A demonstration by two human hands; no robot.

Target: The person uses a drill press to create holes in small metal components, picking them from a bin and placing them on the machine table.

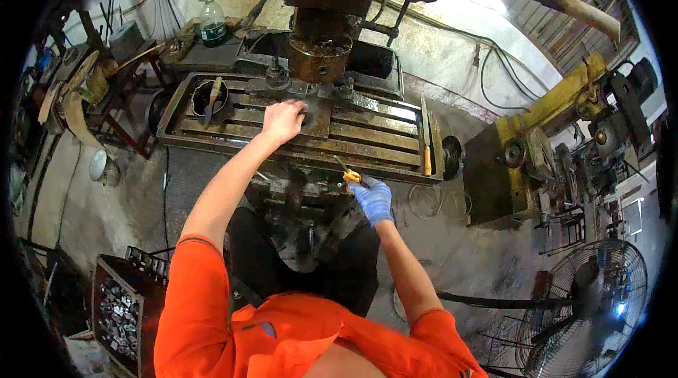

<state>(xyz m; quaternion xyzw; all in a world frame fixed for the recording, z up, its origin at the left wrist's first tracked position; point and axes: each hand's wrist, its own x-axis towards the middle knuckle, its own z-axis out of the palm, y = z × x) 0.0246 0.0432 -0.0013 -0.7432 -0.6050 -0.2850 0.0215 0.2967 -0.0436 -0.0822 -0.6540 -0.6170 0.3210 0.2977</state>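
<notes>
My bare left hand reaches over the slotted machine table, just below the machine's round spindle head. Its fingers are curled together at a dark metal block; whatever they pinch is hidden. In front of the table's near edge, my right hand, in a blue glove, is closed round a yellow-handled tool. A short dark shaft points from it up and left toward the table; its tip is too small to make out. A long file with a yellow handle lies at the table's right end.
A round pot with a brush stands on the table's left part. Behind is a large plastic bottle. A crate of small metal parts sits lower left. A caged fan stands lower right, a yellow machine right.
</notes>
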